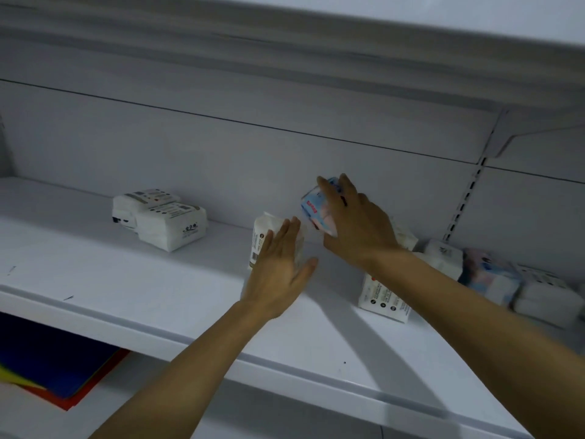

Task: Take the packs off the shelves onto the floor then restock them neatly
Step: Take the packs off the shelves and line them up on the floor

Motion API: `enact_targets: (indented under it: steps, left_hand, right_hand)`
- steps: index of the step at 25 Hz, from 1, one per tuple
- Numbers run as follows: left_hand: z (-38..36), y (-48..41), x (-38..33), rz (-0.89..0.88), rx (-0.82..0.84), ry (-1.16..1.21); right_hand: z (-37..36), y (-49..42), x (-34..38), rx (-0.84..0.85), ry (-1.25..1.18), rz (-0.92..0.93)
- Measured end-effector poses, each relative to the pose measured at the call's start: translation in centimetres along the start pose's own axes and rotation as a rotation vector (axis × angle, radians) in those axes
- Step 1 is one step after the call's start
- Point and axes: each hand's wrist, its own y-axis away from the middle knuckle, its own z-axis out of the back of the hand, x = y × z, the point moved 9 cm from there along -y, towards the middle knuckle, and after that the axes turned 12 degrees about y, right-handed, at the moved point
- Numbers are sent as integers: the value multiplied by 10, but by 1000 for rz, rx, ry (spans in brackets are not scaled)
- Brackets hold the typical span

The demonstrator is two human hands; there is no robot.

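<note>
On the white shelf [133,280], my left hand [278,267] lies with its fingers spread against a white upright pack [264,231] at the middle. My right hand [354,223] grips a blue and pink pack [311,207], held tilted just above the shelf near the back wall. Two white packs [164,218] lie stacked at the left. Under my right forearm stands another white pack [383,299]. Several white and blue packs [506,277] lie in a loose heap at the right.
The shelf's back panel [221,153] is close behind the packs, and an upper shelf [285,58] overhangs. A slotted upright and bracket [468,191] stand at the right. Below the shelf edge at the left lie blue, red and yellow sheets [60,369].
</note>
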Motion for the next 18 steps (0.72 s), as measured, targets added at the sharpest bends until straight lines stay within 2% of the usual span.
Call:
enact_targets:
  steps: [2,4,6,8,10,13,16,18]
  left_hand:
    - [13,2,-13,177,-76,419]
    - [17,6,-32,324,-195,835]
    - [9,13,-58,406,-174,1037]
    - [8,28,-84,450,-165,1056]
    - [12,51,-100,496,-237,1065]
    - [14,91,-123,539,-312,1072]
    - [21,137,-153,559,-359,989]
    - [30,167,-175,567,-368,929]
  right_hand:
    - [27,30,12,-230,22,85]
    - [42,66,20,-390,12,116]
    - [53,95,15,-467,-79,107]
    - [66,119,5,-499,-219,159]
    - [76,150,-4,-457,-317,203]
    - [83,203,-27,-397,-515,62]
    - [73,246,-49,-188,-837,-150]
    - [68,266,-38,-14,-1090,-165]
